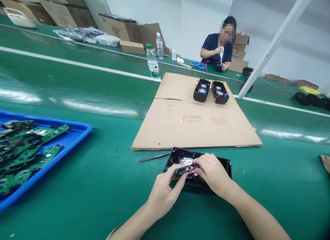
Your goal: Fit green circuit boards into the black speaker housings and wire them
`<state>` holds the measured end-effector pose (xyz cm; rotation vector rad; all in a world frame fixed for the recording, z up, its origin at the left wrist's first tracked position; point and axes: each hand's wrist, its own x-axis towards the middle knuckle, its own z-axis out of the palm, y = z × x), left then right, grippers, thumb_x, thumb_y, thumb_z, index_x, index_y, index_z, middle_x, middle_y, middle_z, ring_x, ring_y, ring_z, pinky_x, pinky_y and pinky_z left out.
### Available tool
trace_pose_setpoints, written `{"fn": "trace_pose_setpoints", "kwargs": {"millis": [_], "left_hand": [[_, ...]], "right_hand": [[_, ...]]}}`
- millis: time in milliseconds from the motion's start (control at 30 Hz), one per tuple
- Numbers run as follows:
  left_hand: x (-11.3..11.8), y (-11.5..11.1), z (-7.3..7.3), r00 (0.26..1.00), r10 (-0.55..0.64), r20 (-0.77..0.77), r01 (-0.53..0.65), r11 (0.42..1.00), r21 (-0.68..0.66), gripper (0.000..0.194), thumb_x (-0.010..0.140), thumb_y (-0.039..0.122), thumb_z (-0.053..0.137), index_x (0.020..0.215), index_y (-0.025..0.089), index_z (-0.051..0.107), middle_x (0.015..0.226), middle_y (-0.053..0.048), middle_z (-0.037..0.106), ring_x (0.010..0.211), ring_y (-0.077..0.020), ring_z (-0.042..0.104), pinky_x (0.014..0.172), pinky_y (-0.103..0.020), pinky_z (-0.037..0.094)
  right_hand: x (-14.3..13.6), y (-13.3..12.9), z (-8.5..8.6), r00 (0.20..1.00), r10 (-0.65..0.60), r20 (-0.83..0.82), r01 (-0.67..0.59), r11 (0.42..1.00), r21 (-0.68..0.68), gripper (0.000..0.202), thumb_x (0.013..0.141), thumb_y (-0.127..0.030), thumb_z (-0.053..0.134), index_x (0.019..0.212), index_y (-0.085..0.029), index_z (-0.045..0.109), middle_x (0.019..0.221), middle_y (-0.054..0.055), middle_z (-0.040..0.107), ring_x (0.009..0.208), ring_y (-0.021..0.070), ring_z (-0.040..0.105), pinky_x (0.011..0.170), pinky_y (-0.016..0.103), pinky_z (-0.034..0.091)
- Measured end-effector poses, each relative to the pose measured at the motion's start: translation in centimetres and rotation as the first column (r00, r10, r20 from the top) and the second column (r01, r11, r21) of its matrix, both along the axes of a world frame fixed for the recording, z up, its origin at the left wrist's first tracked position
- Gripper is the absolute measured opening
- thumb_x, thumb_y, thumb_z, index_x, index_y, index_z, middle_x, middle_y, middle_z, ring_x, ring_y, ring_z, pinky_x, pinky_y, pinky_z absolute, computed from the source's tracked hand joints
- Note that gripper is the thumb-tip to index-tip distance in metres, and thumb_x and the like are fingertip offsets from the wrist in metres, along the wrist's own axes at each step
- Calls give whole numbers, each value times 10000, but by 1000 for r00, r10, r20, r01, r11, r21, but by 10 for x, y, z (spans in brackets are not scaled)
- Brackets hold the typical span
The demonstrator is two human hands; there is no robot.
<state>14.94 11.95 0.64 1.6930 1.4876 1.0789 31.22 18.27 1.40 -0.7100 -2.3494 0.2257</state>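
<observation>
- Holding the circuit board [180, 172], the left hand [166, 187] has its thumb on the near side and its fingers on the far side.
- The left arm comes up from the bottom and leans to the right, with the wrist nearly in line with it.
- The right hand [212, 171] is bent over with its back up. Its thumb and fingertips pinch the thin wires [192, 165] by the end of the board.
- The right arm comes from the bottom right corner and leans to the left.
- The board is tilted, up over the open black speaker case [192, 151]. I cannot tell if it touches the case.
- The case lies on the green table [116, 205], just below the cardboard sheet [180, 131].
- A thin dark tool [154, 157] lies by the left end of the case.
- Two more black speaker cases [201, 91] sit side by side on the far part of the cardboard.
- A blue tray [77, 138] on the left has a pile of green boards [28, 147].
</observation>
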Motion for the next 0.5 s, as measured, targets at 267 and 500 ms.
{"fn": "trace_pose_setpoints", "kwargs": {"millis": [267,500], "left_hand": [[7,1,-2,987,152,57,-153,988,13,397,788,395,416,963,66,553,846,-38,611,758,1,585,688,4,441],[9,1,6,975,187,-117,-151,954,260,207,789,240,445,854,75,551,634,29,569,478,48,466,462,4,342]], "right_hand": [[13,-13,24,1000,-7,6,8,987,-158,128,709,-196,639,756,-134,538,706,-37,518,681,84,427,601,217,343],[1,-17,1,997,-63,47,59,995,84,108,798,-73,479,762,-79,581,682,18,510,632,112,368,568,258,314]]}}
